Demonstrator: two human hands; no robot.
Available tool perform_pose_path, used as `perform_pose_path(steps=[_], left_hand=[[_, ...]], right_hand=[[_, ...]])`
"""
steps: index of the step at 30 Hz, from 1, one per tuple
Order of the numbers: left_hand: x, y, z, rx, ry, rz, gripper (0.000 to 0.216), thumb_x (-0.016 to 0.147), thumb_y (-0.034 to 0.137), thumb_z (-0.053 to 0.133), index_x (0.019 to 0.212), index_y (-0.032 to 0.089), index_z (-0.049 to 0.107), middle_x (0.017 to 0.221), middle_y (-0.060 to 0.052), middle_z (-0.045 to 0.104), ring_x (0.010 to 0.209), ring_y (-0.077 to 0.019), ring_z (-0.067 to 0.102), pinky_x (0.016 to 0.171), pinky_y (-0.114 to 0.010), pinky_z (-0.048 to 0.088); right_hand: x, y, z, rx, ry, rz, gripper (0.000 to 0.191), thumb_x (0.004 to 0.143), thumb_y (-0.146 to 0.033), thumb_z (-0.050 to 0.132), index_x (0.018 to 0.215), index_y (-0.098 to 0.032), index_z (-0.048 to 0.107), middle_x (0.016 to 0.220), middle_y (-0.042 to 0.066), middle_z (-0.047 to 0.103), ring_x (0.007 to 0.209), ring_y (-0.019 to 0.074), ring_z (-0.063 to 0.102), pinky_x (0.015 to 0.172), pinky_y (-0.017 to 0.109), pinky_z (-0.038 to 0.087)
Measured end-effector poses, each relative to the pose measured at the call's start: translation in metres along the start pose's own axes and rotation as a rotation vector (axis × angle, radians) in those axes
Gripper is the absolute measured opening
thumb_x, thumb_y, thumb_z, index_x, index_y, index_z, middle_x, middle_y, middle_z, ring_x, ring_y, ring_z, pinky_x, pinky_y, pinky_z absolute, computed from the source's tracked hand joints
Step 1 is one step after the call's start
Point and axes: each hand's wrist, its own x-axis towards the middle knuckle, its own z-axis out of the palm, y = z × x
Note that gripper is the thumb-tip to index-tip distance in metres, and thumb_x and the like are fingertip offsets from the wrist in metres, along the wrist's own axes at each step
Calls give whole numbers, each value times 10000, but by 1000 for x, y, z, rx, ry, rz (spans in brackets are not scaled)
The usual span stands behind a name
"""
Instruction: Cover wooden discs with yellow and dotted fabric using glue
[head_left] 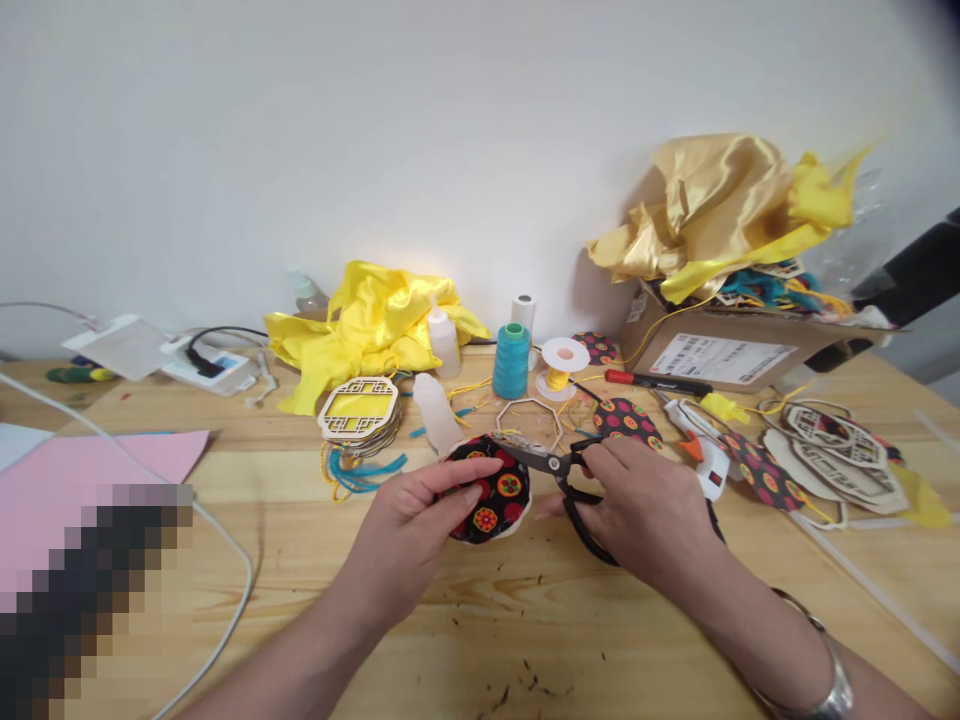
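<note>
Between thumb and fingers, my left hand [427, 520] pinches a round piece covered in black flower-patterned fabric [499, 505], with a pale edge showing along its rim. My right hand [637, 495] grips black-handled scissors [553, 463] by the loops. Their blades point left and lie at the upper edge of the round piece; how far apart they are is hard to see. Small dark scraps [506, 690] are scattered on the wooden table [420, 640] below. Just behind the hands lie a thin octagonal frame [530, 405] and another piece of the patterned fabric [628, 422].
A teal thread cone [511, 365], a yellow cord spool [559, 375] and a white bottle [442, 340] stand behind. Left are stacked wooden frames [360, 410], yellow satin [367, 320] and a white cable [244, 560]. Right are a glue gun [709, 465] and a cardboard box [705, 345].
</note>
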Motion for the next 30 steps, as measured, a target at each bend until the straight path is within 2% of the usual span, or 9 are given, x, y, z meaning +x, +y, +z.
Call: perform_pose_path(steps=[15, 30], left_hand=[[0, 1, 1, 63, 19, 21, 205, 700, 256, 724, 900, 236, 764, 977, -35, 757, 873, -205, 703, 798, -284, 557], [-1, 2, -1, 96, 0, 33, 197, 728, 240, 700, 916, 242, 760, 976, -17, 758, 883, -185, 699, 802, -248, 547]], right_hand=[[1, 1, -5, -107, -15, -27, 264, 808, -410, 544, 687, -184, 606, 649, 40, 589, 624, 175, 531, 532, 293, 237], [2, 0, -4, -69, -22, -12, 274, 801, -429, 539, 682, -188, 594, 654, 37, 586, 635, 180, 536, 543, 292, 258]])
